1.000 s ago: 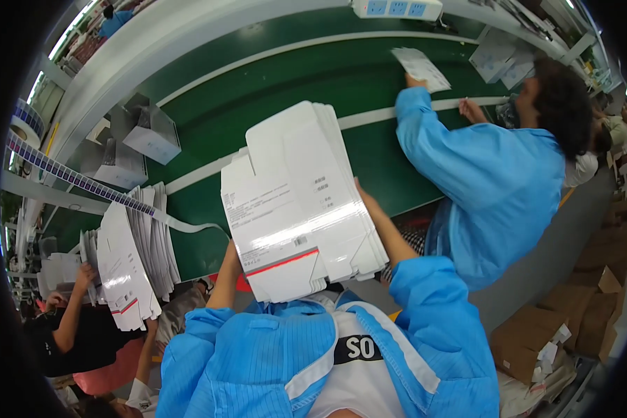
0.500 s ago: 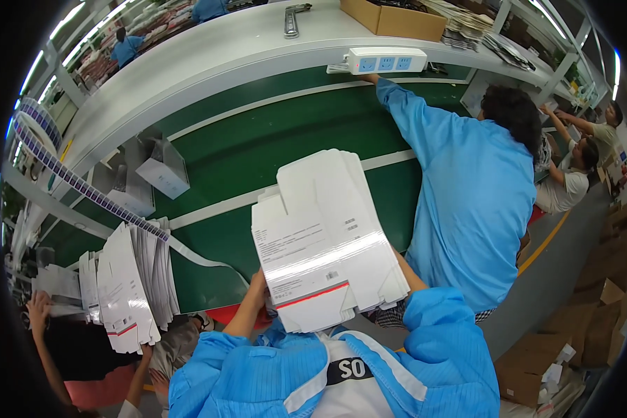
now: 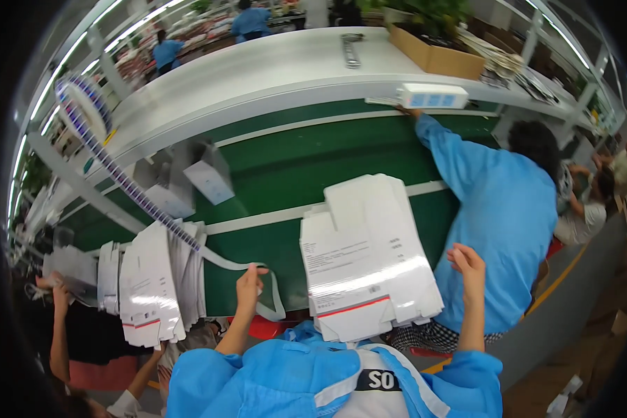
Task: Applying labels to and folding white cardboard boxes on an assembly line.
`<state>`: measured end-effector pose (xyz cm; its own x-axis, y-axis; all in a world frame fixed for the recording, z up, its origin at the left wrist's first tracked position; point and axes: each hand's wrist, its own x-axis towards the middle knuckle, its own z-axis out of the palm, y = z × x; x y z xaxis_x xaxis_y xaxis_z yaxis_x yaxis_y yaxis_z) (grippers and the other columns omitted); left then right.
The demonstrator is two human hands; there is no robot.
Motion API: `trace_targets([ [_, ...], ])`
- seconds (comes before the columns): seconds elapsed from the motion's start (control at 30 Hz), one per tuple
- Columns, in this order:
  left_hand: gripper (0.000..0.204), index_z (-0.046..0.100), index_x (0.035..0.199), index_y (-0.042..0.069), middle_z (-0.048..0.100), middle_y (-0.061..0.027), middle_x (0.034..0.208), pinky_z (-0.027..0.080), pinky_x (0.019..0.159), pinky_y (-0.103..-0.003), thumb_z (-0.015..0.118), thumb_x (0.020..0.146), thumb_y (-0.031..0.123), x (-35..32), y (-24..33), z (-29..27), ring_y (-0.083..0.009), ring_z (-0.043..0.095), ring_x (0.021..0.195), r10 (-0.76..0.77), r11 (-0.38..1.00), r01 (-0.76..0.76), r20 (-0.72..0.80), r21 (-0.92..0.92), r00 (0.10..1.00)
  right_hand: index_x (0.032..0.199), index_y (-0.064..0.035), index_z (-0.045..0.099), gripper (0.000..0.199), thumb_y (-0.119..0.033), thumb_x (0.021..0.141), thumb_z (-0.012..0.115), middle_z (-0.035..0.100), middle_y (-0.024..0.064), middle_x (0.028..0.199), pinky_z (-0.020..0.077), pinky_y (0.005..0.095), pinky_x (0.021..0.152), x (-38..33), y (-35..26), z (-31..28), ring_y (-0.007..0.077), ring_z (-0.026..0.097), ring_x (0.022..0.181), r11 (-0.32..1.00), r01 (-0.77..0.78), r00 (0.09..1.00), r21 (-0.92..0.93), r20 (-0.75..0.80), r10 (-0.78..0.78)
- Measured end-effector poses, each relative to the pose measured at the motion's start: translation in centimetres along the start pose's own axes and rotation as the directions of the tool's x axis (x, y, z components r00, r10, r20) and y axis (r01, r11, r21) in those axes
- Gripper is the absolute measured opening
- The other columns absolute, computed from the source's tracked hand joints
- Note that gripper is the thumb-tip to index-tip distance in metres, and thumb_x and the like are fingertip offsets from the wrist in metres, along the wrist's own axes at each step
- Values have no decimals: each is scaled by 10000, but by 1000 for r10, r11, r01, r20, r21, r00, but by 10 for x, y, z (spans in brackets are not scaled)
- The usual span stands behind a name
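A thick stack of flat white cartons (image 3: 369, 268) with a red stripe lies at the near edge of the green work surface, in front of my chest. To its left, my left hand (image 3: 249, 287) is closed, its fingertips on a pale label strip (image 3: 219, 259) that comes down from a roll (image 3: 83, 104) at the upper left. The strip's loose end curls beyond the fingers. My right hand (image 3: 468, 261) is raised right of the stack, touching nothing. Its fingers are loosely bent and apart, and no object shows in it.
More flat cartons (image 3: 148, 285) stand at the left, held by another person's hand. Two open white boxes (image 3: 209, 173) sit farther back. A co-worker in blue (image 3: 498, 209) leans in at the right, reaching toward a power strip (image 3: 435, 96) under the shelf (image 3: 279, 70).
Both my hands have left the carton stack, which now rests on the near edge. My left hand has taken the label strip; my right has risen to the right. The whole view has shifted.
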<state>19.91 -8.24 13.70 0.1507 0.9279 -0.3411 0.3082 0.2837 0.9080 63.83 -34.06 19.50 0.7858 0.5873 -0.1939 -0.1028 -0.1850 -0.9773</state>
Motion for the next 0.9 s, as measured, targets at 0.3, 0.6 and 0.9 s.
trace_targets([
  [0.3, 418, 695, 908, 8, 417, 45, 551, 290, 492, -229, 450, 990, 337, -31, 49, 42, -41, 367, 522, 287, 956, -293, 179, 7, 941, 1065, -5, 621, 272, -97, 816, 681, 633, 116, 1048, 462, 303, 861, -11, -131, 135, 226, 608, 1002, 651, 722, 679, -234, 422, -601],
  [0.6, 303, 678, 917, -1, 415, 51, 575, 287, 497, -218, 489, 979, 227, -67, 52, 51, -34, 365, 535, 302, 953, -303, 134, -15, 944, 1091, -72, 646, 531, -532, 830, 602, 595, 139, 1081, 451, 410, 872, 166, -280, 247, 284, 548, 1072, 183, 641, 487, -745, 211, -847],
  [0.9, 281, 674, 906, 9, 424, 64, 568, 273, 478, -208, 493, 981, 210, -105, 31, 29, -20, 360, 515, 252, 967, -254, -99, -13, 963, 1035, -87, 693, 316, -256, 800, 567, 643, 162, 1105, 491, 421, 865, 236, -295, 277, 333, 605, 1053, 211, 511, 729, -833, 291, -619],
])
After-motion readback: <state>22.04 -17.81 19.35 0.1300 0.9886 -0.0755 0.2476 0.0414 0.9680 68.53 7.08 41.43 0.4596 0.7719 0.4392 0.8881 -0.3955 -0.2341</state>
